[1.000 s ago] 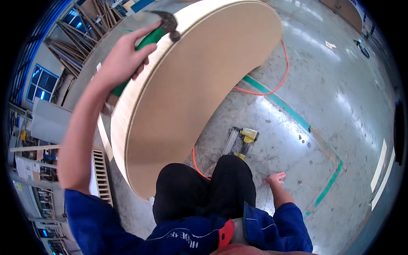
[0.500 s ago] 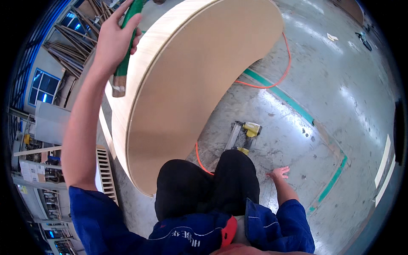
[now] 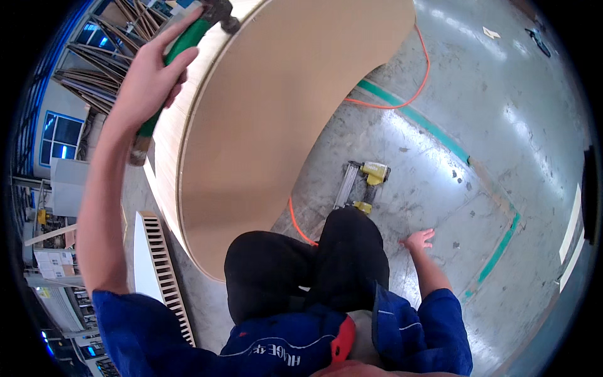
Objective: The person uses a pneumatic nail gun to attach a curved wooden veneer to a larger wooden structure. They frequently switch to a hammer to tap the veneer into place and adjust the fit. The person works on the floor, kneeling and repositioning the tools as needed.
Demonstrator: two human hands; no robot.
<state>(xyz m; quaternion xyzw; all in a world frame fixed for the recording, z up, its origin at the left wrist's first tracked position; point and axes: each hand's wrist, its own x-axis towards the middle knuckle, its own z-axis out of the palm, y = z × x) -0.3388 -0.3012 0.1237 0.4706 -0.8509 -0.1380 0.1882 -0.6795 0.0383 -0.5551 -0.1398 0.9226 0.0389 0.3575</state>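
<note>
My left hand (image 3: 147, 85) is wrapped round the green handle of a hammer (image 3: 187, 43), raised at the upper left. The dark hammer head is close to the pale side edge of a large curved wooden panel piece (image 3: 257, 119). This piece stands in front of my knees, with a flat tan face and a light wood-grain side. Down at the right, my right hand (image 3: 418, 239) rests on the concrete floor with its fingers spread, holding nothing. Between that hand and the curved piece lies a yellow and grey nail gun (image 3: 370, 179), just beyond my knee.
An orange air hose (image 3: 424, 78) runs behind the curved piece and out by my knees. Green tape (image 3: 433, 129) marks the floor. At the left lies a white curved part with slotted edge (image 3: 149, 257). Stacked wood strips (image 3: 91, 75) and shelving stand farther left.
My left hand has moved left and a little down with the hammer, whose head now shows beside the curved piece. The view has shifted slightly. My right hand stays on the floor.
</note>
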